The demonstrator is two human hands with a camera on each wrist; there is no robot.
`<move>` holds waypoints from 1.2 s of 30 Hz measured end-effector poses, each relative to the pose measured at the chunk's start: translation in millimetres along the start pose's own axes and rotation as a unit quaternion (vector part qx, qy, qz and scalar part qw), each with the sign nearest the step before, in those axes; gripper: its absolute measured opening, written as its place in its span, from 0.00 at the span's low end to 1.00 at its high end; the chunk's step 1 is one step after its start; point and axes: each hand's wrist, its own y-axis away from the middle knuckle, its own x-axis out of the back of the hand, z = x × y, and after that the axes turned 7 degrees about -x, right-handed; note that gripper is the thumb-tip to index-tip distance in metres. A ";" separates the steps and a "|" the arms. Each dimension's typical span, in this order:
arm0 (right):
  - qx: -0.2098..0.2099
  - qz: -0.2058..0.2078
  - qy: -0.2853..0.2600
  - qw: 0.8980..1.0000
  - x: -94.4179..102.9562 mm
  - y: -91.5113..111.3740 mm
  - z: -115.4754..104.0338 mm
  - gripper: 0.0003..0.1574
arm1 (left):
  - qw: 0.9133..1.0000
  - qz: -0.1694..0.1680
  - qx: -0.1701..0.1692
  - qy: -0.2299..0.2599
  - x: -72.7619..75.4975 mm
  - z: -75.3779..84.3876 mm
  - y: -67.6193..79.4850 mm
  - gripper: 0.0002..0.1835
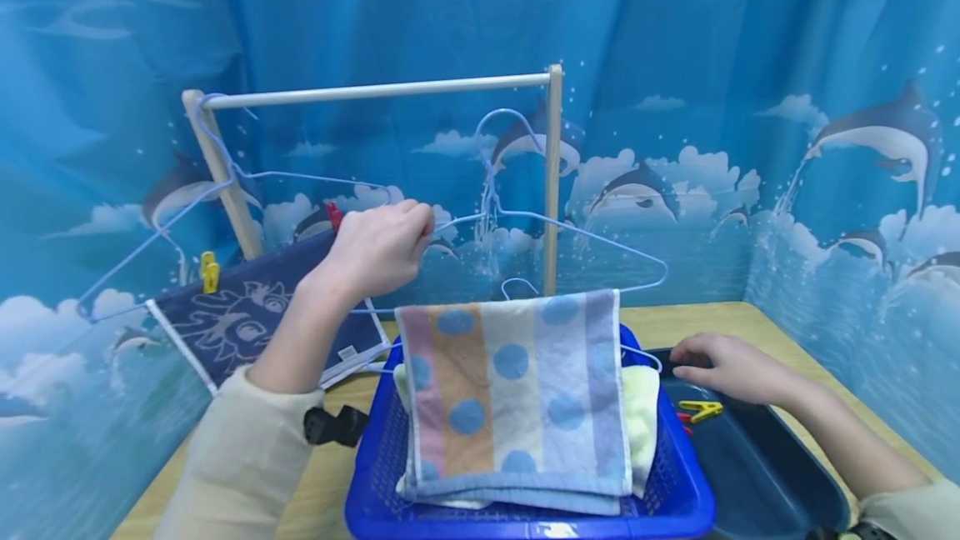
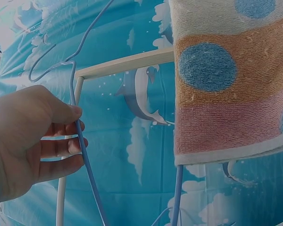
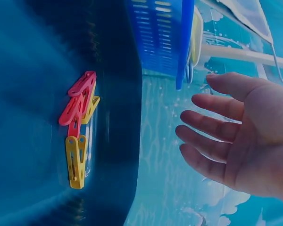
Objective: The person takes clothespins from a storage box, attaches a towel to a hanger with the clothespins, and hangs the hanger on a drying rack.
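Observation:
My left hand point(image 1: 382, 250) grips the shoulder wire of a light-blue wire hanger point(image 1: 607, 240); the left wrist view shows the thumb and fingers around that wire point(image 2: 86, 155). Over the hanger's lower bar drapes a striped towel with blue dots point(image 1: 512, 394), in front of a blue basket. The hanger's hook stands up free of the rail. My right hand point(image 1: 738, 367), fingers relaxed and holding nothing, is over the far rim of a dark tray point(image 1: 765, 457). Yellow clothespins point(image 3: 76, 162) and red clothespins point(image 3: 78, 103) lie inside the tray.
A drying rack with a metal rail point(image 1: 375, 92) and wooden posts stands behind. On its left end hangs another hanger point(image 1: 165, 223) with a navy cloth point(image 1: 247, 307), clipped by yellow point(image 1: 209, 272) and red clothespins. The blue basket point(image 1: 678, 490) holds a pale yellow cloth point(image 1: 641, 407).

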 end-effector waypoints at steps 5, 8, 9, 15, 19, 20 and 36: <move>0.004 -0.003 0.000 1.000 -1.9 -4.2 7.8 0.17 | 1.000 0.002 0.002 0.003 -0.3 1.2 0.5 0.03; -0.001 -0.008 -0.005 1.000 -3.6 -8.3 12.8 0.16 | 1.000 0.002 0.003 0.003 -0.5 1.5 1.4 0.03; -0.004 -0.011 -0.005 1.000 -4.1 -9.7 14.8 0.16 | 1.000 0.003 0.002 0.003 -0.6 1.6 1.8 0.03; -0.013 -0.021 -0.009 1.000 -7.8 -16.5 25.0 0.15 | 1.000 0.007 -0.005 0.000 -1.0 1.2 3.4 0.04; -0.021 -0.028 -0.008 0.999 -11.4 -21.3 32.2 0.15 | 1.000 0.006 -0.010 0.001 -0.2 1.9 4.6 0.05; -0.023 -0.030 -0.006 0.999 -12.6 -22.5 34.0 0.15 | 1.000 0.006 -0.012 0.000 -0.3 1.9 4.7 0.05; -0.050 -0.046 0.006 0.998 -24.4 -36.2 46.4 0.15 | 1.000 -0.004 -0.013 -0.006 -1.1 3.7 5.4 0.05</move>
